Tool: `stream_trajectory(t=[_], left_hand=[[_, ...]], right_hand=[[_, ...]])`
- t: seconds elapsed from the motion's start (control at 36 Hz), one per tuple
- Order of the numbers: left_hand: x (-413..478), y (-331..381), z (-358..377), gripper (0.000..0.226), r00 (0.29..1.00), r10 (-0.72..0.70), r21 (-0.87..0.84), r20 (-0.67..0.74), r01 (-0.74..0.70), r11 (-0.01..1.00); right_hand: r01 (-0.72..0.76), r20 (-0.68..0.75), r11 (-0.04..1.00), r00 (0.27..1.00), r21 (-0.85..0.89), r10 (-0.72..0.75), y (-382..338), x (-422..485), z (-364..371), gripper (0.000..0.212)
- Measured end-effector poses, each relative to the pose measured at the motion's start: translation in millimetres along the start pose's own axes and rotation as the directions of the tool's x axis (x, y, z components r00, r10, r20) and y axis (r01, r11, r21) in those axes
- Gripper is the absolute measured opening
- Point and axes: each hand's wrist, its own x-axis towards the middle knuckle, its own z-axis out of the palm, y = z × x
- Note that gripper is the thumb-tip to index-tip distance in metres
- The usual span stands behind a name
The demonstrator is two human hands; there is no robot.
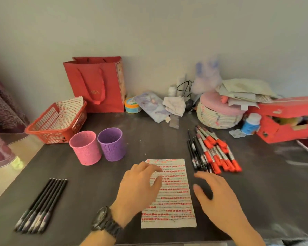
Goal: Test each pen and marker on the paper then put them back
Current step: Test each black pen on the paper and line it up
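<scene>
Dark grey counter (100, 189) runs up to a pale wall, and near the middle of its near edge lies one sheet of paper (172, 197), lined from top to bottom with rows of short red and dark strokes. The left hand (140, 189), a dark watch (103, 221) on its wrist, lies over the sheet's left edge with fingers spread and nothing in them. The right hand (219, 197) is just beside the sheet's right edge, fingers also spread and holding nothing; whether it touches the counter I cannot tell. Beyond its fingertips, toward the right side, lies one loose heap of red-capped markers (219, 153), roughly eight, with about four black pens (194, 153) along the heap's left side; they overlap too much for a sure count. Near the near left corner a row of six black pens (41, 206) lies side by side, touching. Two perforated cups stand upright and touching left of centre, one pink cup (85, 148) and one purple cup (112, 144). Behind them, at the left edge, is one red basket (43, 128) holding a second marked sheet (69, 107). One red gift bag (96, 84) stands at the far edge against the wall. Farther right along the far edge are one round tin (131, 104), one woven box with a pink lid (219, 112), one small blue-labelled bottle (251, 124) and one red box (288, 119).
</scene>
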Motion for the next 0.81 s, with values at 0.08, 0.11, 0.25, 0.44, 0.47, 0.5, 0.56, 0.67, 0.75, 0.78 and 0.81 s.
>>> stream_trajectory(t=[0.08, 0.11, 0.25, 0.44, 0.47, 0.5, 0.56, 0.67, 0.75, 0.78, 0.81], left_hand=[[25.0, 29.1, 20.4, 0.033, 0.995, 0.089, 0.000, 0.039, -0.089, 0.996], [33.5, 37.4, 26.7, 0.034, 0.993, 0.094, -0.007, 0.066, -0.094, 0.996], [74.4, 66.5, 49.7, 0.040, 0.978, 0.087, 0.019, 0.190, -0.092, 0.996], [131.8, 85.6, 59.1, 0.039, 0.981, -0.060, 0.073, 0.185, 0.047, 0.996], [138.1, 87.8, 60.6, 0.038, 0.981, -0.076, 0.086, 0.178, 0.062, 0.994], [143.9, 89.7, 62.1, 0.037, 0.980, -0.090, 0.097, 0.178, 0.074, 0.993], [153.3, 93.1, 66.0, 0.037, 0.977, -0.109, 0.116, 0.185, 0.088, 0.989], [163.4, 97.9, 75.5, 0.037, 0.972, -0.132, 0.153, 0.193, 0.103, 0.983], [166.5, 99.4, 79.5, 0.036, 0.966, -0.144, 0.172, 0.215, 0.108, 0.979], [167.3, 99.9, 79.6, 0.035, 0.963, -0.147, 0.179, 0.227, 0.107, 0.978], [167.9, 100.3, 79.3, 0.034, 0.959, -0.149, 0.188, 0.241, 0.105, 0.977]], right_hand=[[-0.085, -0.055, 0.985, 0.995, -0.153, 0.077, 34.4, -3.7, -4.4, 0.042], [-0.105, -0.075, 0.976, 0.993, -0.190, 0.092, 43.3, -4.9, -3.1, 0.042], [-0.127, -0.181, 0.960, 0.980, -0.249, 0.083, 56.4, -6.8, 10.1, 0.040], [-0.114, -0.203, 0.967, 0.977, -0.230, 0.067, 60.1, -4.6, 9.9, 0.035], [-0.116, -0.196, 0.967, 0.978, -0.225, 0.071, 60.6, -4.5, 9.3, 0.035], [-0.114, -0.190, 0.969, 0.979, -0.219, 0.072, 61.1, -4.1, 8.8, 0.035], [-0.114, -0.179, 0.970, 0.981, -0.214, 0.076, 61.4, -3.0, 8.0, 0.035], [-0.120, -0.150, 0.973, 0.984, -0.195, 0.092, 60.1, -0.9, 6.9, 0.036], [-0.124, -0.121, 0.974, 0.987, -0.189, 0.103, 60.5, 0.4, 6.6, 0.037], [-0.128, -0.112, 0.973, 0.988, -0.193, 0.108, 60.8, 1.0, 6.6, 0.038], [-0.130, -0.110, 0.973, 0.988, -0.192, 0.111, 61.2, 1.5, 6.9, 0.038]])
